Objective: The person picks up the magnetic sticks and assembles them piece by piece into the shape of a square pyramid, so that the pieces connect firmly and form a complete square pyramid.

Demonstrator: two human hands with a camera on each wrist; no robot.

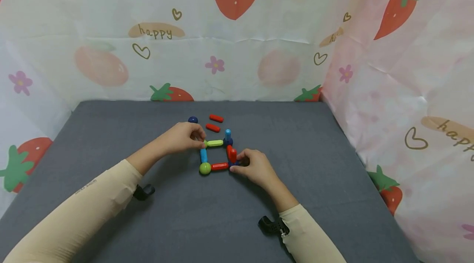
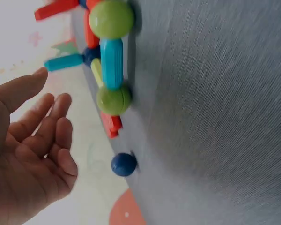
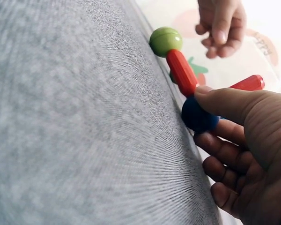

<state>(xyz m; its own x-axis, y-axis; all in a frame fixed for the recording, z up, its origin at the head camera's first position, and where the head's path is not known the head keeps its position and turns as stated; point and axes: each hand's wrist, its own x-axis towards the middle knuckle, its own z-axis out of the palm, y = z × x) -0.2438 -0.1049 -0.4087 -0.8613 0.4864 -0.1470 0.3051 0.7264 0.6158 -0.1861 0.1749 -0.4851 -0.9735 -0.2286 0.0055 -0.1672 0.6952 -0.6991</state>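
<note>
Magnetic rods and balls form a square on the grey cloth. A green ball (image 1: 205, 168) is its front-left corner; a red rod (image 1: 219, 166) runs from there to the front-right blue ball (image 3: 199, 115). My right hand (image 1: 257, 168) pinches that blue ball between thumb and fingers. A red rod (image 1: 233, 155) stands up from it. My left hand (image 1: 185, 136) hovers above the back-left green ball (image 2: 114, 99), loosely bent and holding nothing. A light blue rod (image 2: 112, 63) links the left corners, a yellow-green rod (image 1: 215, 143) the back ones. Another light blue rod (image 1: 228, 134) rises from the back-right blue ball (image 1: 228, 142).
Two loose red rods, one nearer (image 1: 212, 127) and one farther (image 1: 216, 118), lie behind the square. A loose dark blue ball (image 2: 124, 164) sits behind my left hand. Strawberry-print cloth (image 1: 237, 49) closes off the back and sides of the grey table (image 1: 207, 217).
</note>
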